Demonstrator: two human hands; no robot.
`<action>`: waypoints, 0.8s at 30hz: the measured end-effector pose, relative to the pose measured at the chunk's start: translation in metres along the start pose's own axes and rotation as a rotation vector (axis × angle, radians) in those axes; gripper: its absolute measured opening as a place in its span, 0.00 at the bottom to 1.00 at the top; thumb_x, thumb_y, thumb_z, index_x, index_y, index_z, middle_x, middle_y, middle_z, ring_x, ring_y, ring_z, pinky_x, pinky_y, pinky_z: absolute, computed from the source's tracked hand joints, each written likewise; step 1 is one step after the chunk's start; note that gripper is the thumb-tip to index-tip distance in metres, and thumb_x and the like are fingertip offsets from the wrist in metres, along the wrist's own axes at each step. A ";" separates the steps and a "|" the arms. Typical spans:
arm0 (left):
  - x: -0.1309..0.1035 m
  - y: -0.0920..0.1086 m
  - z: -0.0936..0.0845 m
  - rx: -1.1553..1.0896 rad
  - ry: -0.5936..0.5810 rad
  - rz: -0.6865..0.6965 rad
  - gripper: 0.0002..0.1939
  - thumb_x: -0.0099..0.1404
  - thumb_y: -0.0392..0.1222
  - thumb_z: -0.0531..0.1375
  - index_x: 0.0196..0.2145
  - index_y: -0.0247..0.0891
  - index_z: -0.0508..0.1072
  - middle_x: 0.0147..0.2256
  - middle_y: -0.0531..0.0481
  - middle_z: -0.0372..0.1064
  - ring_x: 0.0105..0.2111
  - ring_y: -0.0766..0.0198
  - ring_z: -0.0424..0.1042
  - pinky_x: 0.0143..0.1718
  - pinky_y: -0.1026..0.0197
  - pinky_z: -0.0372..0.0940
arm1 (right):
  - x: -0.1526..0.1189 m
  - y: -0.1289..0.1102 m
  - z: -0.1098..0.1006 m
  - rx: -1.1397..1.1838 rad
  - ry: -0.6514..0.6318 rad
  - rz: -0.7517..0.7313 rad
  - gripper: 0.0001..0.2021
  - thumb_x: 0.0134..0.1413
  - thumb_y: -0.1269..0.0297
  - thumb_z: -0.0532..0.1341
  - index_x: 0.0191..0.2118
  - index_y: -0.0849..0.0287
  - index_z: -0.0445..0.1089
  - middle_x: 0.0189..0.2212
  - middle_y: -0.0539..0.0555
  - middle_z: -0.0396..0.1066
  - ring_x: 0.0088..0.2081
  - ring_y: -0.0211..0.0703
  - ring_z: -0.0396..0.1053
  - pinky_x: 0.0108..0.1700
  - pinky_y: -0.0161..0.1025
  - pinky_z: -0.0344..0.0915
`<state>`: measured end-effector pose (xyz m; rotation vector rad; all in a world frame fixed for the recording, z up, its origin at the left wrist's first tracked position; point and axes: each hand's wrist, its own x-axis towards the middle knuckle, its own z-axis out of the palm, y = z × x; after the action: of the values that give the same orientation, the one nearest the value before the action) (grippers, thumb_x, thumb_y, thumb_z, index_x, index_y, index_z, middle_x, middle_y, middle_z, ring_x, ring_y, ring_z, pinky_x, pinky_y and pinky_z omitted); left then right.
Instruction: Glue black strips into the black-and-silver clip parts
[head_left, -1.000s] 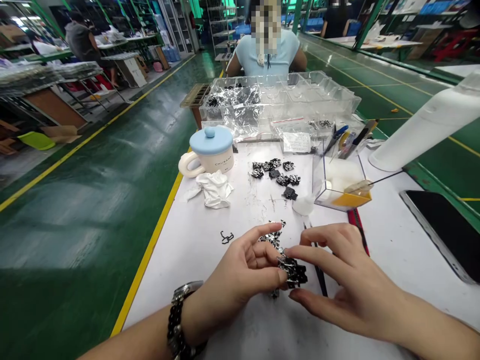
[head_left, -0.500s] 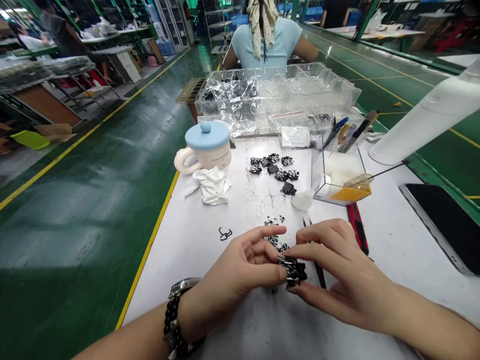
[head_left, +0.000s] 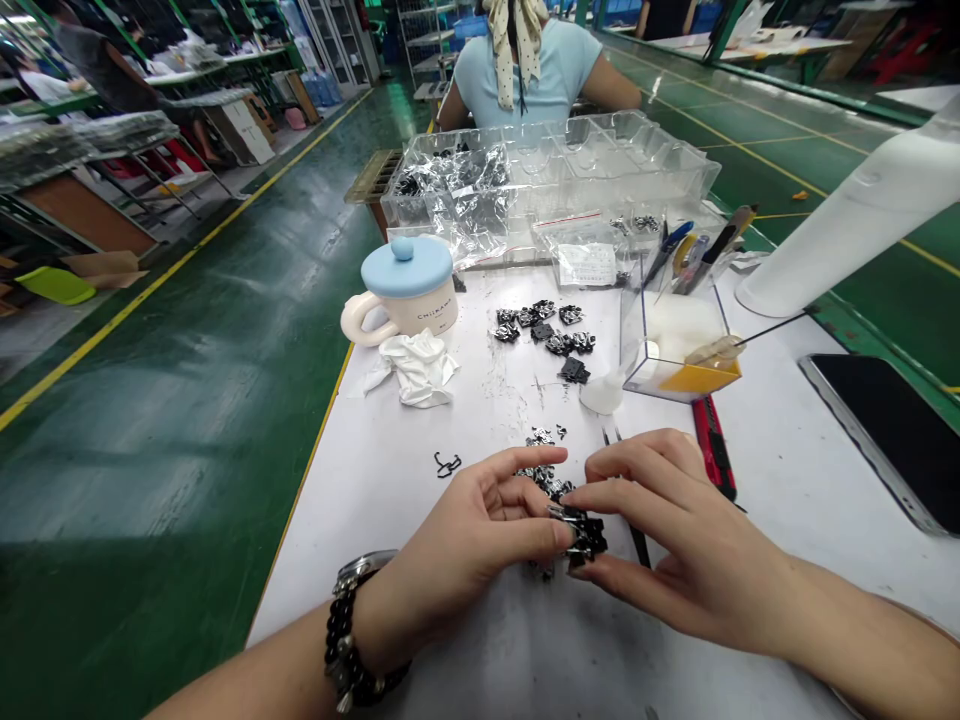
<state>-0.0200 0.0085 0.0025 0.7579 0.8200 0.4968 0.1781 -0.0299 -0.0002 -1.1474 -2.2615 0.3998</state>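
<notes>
Over the near side of the bench (head_left: 780, 450), the left hand (head_left: 480, 530) pinches the black part (head_left: 590, 537), and the right hand (head_left: 690, 545) has brought its thumb to the near edge, apparently completing a two-handed grip.

Black and silver part (head_left: 588, 537), blue lid (head_left: 407, 272), cream mug (head_left: 426, 315), white tabletop (head_left: 341, 490), dotted scarf (head_left: 530, 45)

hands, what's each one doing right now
Left hand: closed, holding the black part.
Right hand: closed on the same part, finger and thumb.
</notes>
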 end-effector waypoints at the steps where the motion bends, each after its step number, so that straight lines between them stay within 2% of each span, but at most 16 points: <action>1: 0.000 0.000 0.000 0.006 -0.003 -0.002 0.26 0.52 0.33 0.68 0.49 0.39 0.69 0.26 0.56 0.67 0.25 0.71 0.67 0.31 0.64 0.61 | 0.000 0.000 0.000 0.000 -0.007 -0.001 0.10 0.58 0.61 0.59 0.45 0.53 0.64 0.40 0.52 0.65 0.41 0.45 0.58 0.43 0.45 0.52; 9: -0.002 0.003 0.003 0.019 0.032 -0.011 0.25 0.49 0.33 0.70 0.46 0.38 0.72 0.23 0.56 0.67 0.23 0.72 0.66 0.27 0.67 0.59 | 0.000 0.000 -0.003 0.003 -0.033 -0.026 0.11 0.58 0.63 0.59 0.46 0.54 0.62 0.40 0.53 0.64 0.41 0.45 0.58 0.43 0.46 0.53; 14: -0.003 0.003 0.005 -0.023 0.043 -0.026 0.26 0.49 0.33 0.70 0.47 0.38 0.72 0.25 0.56 0.67 0.26 0.70 0.67 0.33 0.63 0.62 | 0.000 0.001 -0.005 0.081 -0.042 0.022 0.12 0.57 0.64 0.61 0.47 0.52 0.63 0.41 0.52 0.63 0.42 0.45 0.57 0.42 0.45 0.55; 16: -0.004 0.004 0.006 -0.109 0.009 -0.046 0.28 0.50 0.34 0.70 0.49 0.38 0.70 0.28 0.55 0.69 0.29 0.69 0.69 0.36 0.62 0.62 | 0.002 0.001 -0.007 0.176 -0.042 0.074 0.13 0.56 0.64 0.62 0.46 0.50 0.63 0.41 0.52 0.62 0.43 0.45 0.57 0.43 0.44 0.57; 20: -0.008 0.006 0.007 -0.270 -0.163 -0.052 0.24 0.52 0.36 0.68 0.47 0.36 0.69 0.40 0.44 0.72 0.36 0.64 0.71 0.40 0.61 0.61 | 0.006 -0.001 -0.010 0.399 -0.019 0.158 0.13 0.55 0.61 0.63 0.46 0.46 0.65 0.40 0.52 0.58 0.44 0.44 0.58 0.44 0.42 0.60; 24: -0.008 0.010 0.003 -0.333 -0.215 0.077 0.16 0.53 0.33 0.67 0.39 0.37 0.69 0.34 0.47 0.74 0.36 0.65 0.72 0.41 0.62 0.62 | 0.018 -0.004 -0.007 0.456 0.007 0.157 0.14 0.56 0.59 0.61 0.49 0.42 0.64 0.40 0.51 0.59 0.44 0.43 0.60 0.46 0.43 0.61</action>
<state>-0.0236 0.0087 0.0152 0.5241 0.4922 0.5921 0.1715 -0.0177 0.0141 -1.0770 -1.9367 0.9179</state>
